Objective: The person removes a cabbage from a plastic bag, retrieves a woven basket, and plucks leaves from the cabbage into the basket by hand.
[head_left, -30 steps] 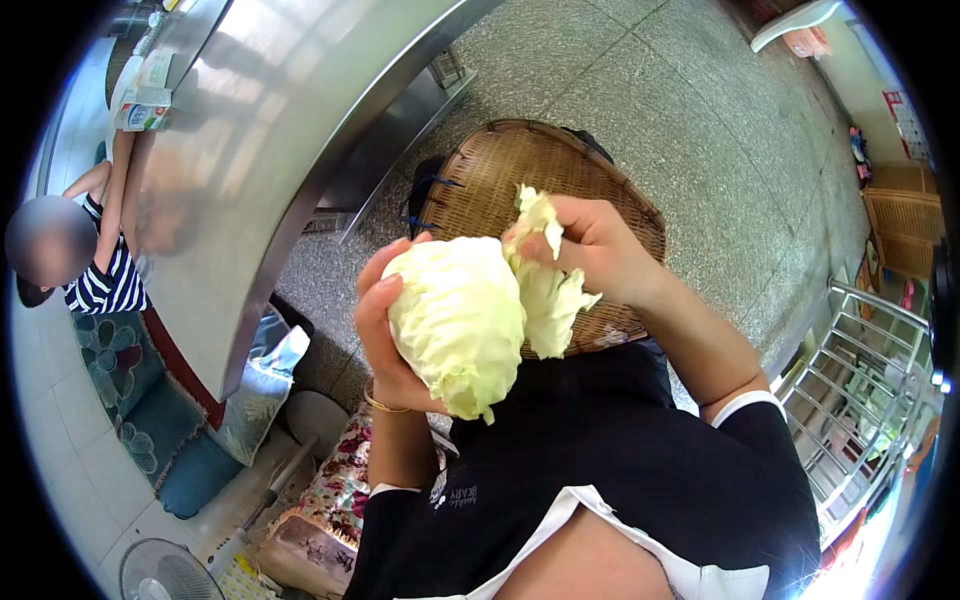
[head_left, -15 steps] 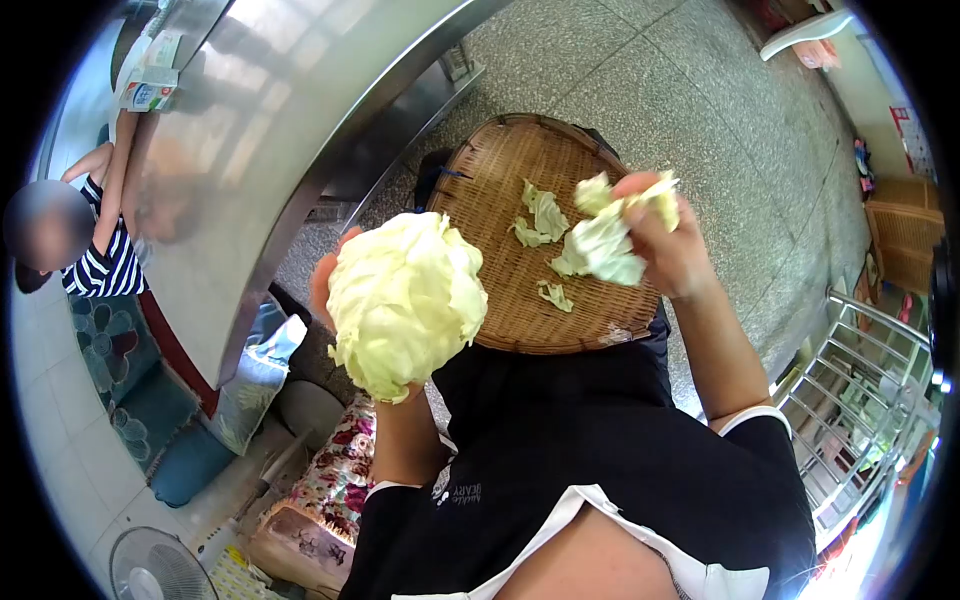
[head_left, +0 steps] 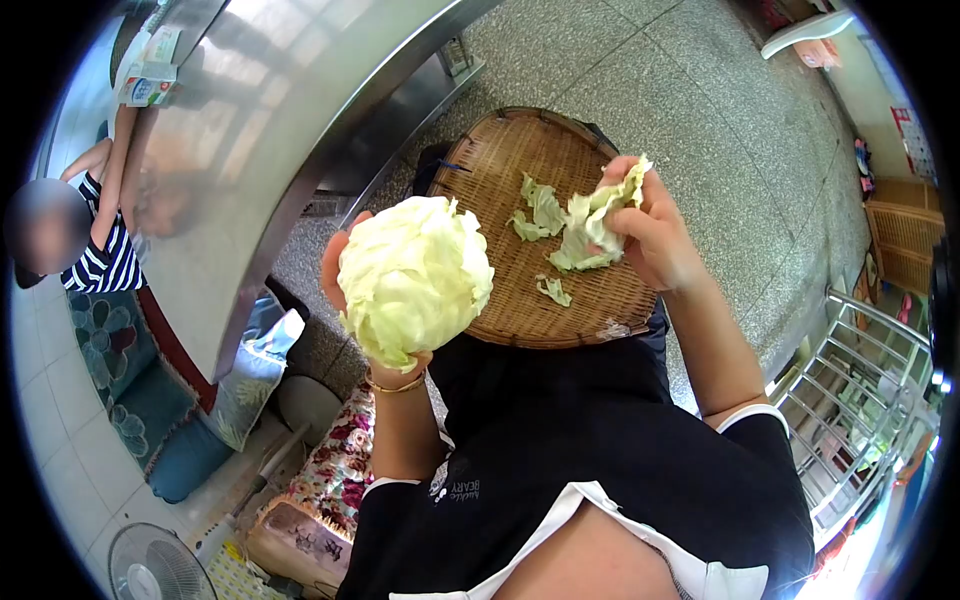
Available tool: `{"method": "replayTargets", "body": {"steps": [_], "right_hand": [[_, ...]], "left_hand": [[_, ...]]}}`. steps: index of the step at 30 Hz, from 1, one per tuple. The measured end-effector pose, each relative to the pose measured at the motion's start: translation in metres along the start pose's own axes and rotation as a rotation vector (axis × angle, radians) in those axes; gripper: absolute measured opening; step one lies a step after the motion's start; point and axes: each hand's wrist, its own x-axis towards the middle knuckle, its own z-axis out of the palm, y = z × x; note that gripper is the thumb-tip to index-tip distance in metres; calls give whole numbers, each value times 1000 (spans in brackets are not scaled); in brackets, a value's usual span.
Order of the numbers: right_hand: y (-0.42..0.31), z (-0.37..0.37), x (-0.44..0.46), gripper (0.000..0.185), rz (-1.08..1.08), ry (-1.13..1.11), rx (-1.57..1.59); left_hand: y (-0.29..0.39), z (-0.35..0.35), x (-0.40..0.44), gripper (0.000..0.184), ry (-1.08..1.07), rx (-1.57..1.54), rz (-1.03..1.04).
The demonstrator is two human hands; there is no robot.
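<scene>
A pale green cabbage head (head_left: pixel 415 278) rests in my left hand (head_left: pixel 340 262), whose fingers wrap round its far left side and underside. My right hand (head_left: pixel 645 225) pinches a torn cabbage leaf (head_left: pixel 590 232) over the right part of a round woven bamboo tray (head_left: pixel 510 300). On the tray, left of the held leaf, lies a loose leaf piece (head_left: pixel 543 208), with a smaller scrap (head_left: pixel 553 290) nearer to me. The cabbage and the held leaf are apart.
A metal-topped table (head_left: pixel 270 130) spans the upper left, with a box (head_left: pixel 150 88) on it. Another person (head_left: pixel 105 255) in a striped top leans there. A fan (head_left: pixel 160 570) stands at bottom left, a metal rack (head_left: pixel 850 400) at right.
The leaf has come away from the cabbage, carried rightward in my right hand over the tray. My left hand has moved the cabbage left, uncovering loose pieces on the tray.
</scene>
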Motion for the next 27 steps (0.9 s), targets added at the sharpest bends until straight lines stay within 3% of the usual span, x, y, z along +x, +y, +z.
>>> {"method": "replayTargets", "body": {"steps": [4, 7, 9, 11, 12, 14, 17, 18, 21, 23, 25, 26, 27], "right_hand": [[-5, -3, -1, 43, -155, 105, -170], [-13, -10, 2, 50, -393, -44, -113], [-20, -11, 0, 57, -361, -88, -99], [-27, -1, -2, 67, -75, -272, -373], [-20, -5, 0, 67, -78, -275, -374], [-1, -16, 5, 76, -131, -591, -1149], [-10, 0, -1, 80, -35, -707, -1400], [-11, 3, -3, 81, -213, -702, -1437], [-30, 33, -6, 83, -247, -644, -1197], [-31, 51, -11, 73, -200, -539, -1008], [-27, 62, -10, 50, 45, -384, -795], [-20, 61, -7, 25, 68, -392, -404], [-21, 60, -6, 25, 65, -395, -402]], "left_hand": [[1, -3, -1, 111, 2, 7, -30], [2, -4, -1, 113, 15, 34, -34], [1, -6, -2, 116, 65, 51, -60], [1, -4, -2, 118, 63, 60, -54], [0, -3, -2, 120, 63, 69, -47], [1, -1, -1, 120, 57, 111, -41], [-1, -2, 0, 120, 6, 260, 13], [-2, -3, 1, 120, -23, 273, 54], [-4, -7, 3, 120, -100, 350, 139], [-5, -2, 4, 117, -200, 577, 274], [-6, 7, -1, 116, -135, 510, 234], [-7, 11, -2, 115, -70, 446, 196], [-7, 15, -3, 114, 1, 383, 158]]}}
